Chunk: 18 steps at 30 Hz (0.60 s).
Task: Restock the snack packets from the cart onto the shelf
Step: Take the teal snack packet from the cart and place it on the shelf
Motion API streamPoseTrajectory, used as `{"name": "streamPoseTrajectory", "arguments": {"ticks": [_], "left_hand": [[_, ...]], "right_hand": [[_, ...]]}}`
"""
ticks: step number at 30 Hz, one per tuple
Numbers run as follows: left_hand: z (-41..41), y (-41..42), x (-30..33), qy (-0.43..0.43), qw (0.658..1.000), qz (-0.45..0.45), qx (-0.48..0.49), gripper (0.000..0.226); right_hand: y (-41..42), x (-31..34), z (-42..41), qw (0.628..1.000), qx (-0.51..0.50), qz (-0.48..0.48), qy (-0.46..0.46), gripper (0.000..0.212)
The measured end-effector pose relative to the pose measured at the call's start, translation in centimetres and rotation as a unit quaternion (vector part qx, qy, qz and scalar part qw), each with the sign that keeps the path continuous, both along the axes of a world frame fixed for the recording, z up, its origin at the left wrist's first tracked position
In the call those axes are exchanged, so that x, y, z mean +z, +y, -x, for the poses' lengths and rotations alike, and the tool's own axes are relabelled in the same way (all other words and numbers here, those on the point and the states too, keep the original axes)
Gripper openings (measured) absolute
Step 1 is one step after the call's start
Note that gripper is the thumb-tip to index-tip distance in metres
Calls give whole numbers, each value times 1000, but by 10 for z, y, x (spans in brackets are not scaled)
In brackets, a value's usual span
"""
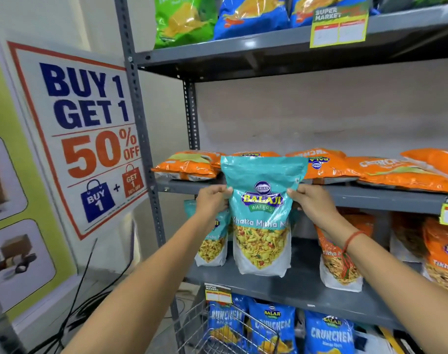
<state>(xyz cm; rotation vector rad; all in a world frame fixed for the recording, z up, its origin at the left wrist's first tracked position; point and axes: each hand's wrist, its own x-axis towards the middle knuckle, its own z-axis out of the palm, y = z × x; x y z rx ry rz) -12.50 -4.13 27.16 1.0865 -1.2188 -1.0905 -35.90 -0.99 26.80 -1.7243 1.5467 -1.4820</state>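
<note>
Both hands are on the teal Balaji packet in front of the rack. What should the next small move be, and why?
Probably lower the teal packet and push it back to stand on the lower shelf, right of the matching teal packet already upright there. The left hand and right hand pinch its sides, holding it clear of the shelf, and bare space shows beside that match.

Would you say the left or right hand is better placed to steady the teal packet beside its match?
Probably left: the left hand grips the teal packet nearest the matching packet; the right hand is farther.
</note>
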Motion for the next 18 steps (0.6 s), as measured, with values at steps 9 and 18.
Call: {"name": "streamPoseTrajectory", "arguments": {"ticks": [9,18], "left_hand": [[23,-54,-108,-24,993,-113,-8,23],[67,-133,-171,-48,993,-111,17,21]], "right_hand": [[-55,-112,27,992,-39,-100,59,34],[-118,-167,56,988,-66,-133,33,27]]}}
